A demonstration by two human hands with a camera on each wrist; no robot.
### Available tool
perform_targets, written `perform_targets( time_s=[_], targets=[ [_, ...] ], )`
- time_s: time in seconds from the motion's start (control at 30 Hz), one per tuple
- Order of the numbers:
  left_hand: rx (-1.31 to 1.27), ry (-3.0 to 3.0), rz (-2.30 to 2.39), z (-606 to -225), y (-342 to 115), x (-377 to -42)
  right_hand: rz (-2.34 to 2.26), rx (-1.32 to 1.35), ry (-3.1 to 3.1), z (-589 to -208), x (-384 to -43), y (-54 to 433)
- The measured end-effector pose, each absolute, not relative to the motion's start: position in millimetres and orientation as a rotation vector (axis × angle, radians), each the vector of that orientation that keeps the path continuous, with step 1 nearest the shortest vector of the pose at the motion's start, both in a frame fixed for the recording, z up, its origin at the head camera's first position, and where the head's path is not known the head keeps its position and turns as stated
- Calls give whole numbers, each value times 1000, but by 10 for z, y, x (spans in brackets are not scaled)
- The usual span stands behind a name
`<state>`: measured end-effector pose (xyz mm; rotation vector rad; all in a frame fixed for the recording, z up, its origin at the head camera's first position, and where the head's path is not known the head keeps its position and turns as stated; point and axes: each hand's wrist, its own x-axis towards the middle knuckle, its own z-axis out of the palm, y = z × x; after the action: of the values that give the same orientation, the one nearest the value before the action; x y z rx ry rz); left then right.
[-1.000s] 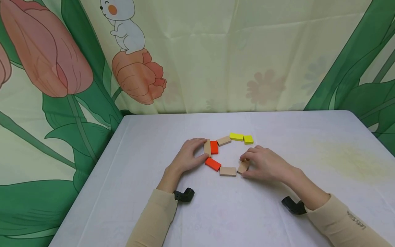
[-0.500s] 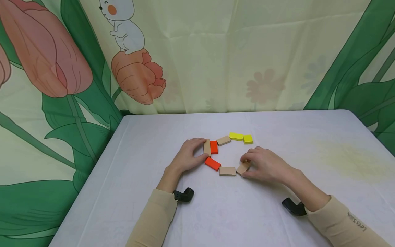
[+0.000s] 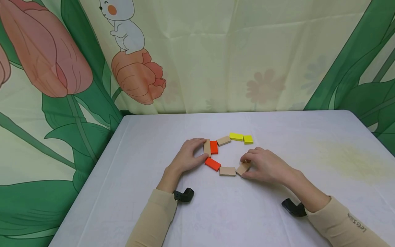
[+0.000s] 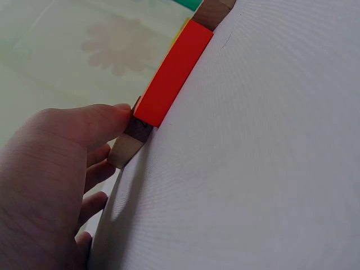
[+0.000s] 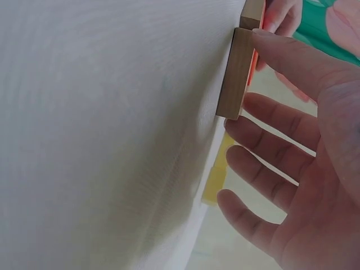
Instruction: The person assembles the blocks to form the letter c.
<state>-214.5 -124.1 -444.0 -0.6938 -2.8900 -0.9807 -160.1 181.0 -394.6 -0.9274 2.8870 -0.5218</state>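
Small flat wooden blocks form a ring that gapes on its right side. At its left end my left hand (image 3: 187,155) grips a plain wooden block (image 3: 207,148) between thumb and fingers. A red block (image 3: 214,147) stands against that block's right side, and another red block (image 4: 177,73) slants away near my left thumb. My right hand (image 3: 267,164) pinches a tilted plain block (image 5: 236,73) at the ring's lower right, thumb at one end and fingers at the other. Its left corner is right at the end of a level plain block (image 3: 227,171).
Along the back of the ring lie a plain block (image 3: 224,140) and two yellow blocks (image 3: 236,137). White cloth covers the table (image 3: 308,137). A printed curtain (image 3: 210,61) hangs behind its far edge.
The plain block in my right hand has turned slightly, and its left corner has come closer to the level block. My left hand has stayed in place.
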Motion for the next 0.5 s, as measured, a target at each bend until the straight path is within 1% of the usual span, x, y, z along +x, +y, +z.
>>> perform_targets(
  time_s=[0.5],
  targets=[
    [-701, -2882, -987, -4435, -1248, -2131, -528, -881, 2873, -3930, -1583, 1813]
  ],
)
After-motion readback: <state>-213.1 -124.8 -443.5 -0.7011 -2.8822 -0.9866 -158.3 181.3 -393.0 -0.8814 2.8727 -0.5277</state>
